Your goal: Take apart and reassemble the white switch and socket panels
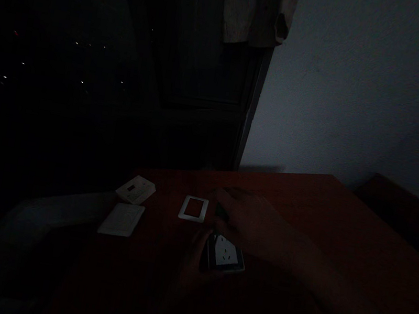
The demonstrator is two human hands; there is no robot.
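Note:
In dim light, my left hand point(192, 266) grips a wall socket point(226, 254) by its edge. The socket has a white face with several slots and a dark surround, and it tilts toward me over the table. Just above the socket is my right hand point(249, 219), fingers curled together around a small dark greenish thing point(221, 212) that is too dim to name. A white square frame point(204, 211) with an open middle lies beside the right fingertips. Farther left are a white plate point(122, 220) and a white piece with a small rectangular slot point(136, 190).
The reddish-brown table point(303, 193) stands against a pale wall point(346, 94). Cloth point(256, 10) hangs above, in front of a dark window or door frame point(256, 100). Another brown piece of furniture point(389, 199) sits at the right. Small lights shine in the dark on the left.

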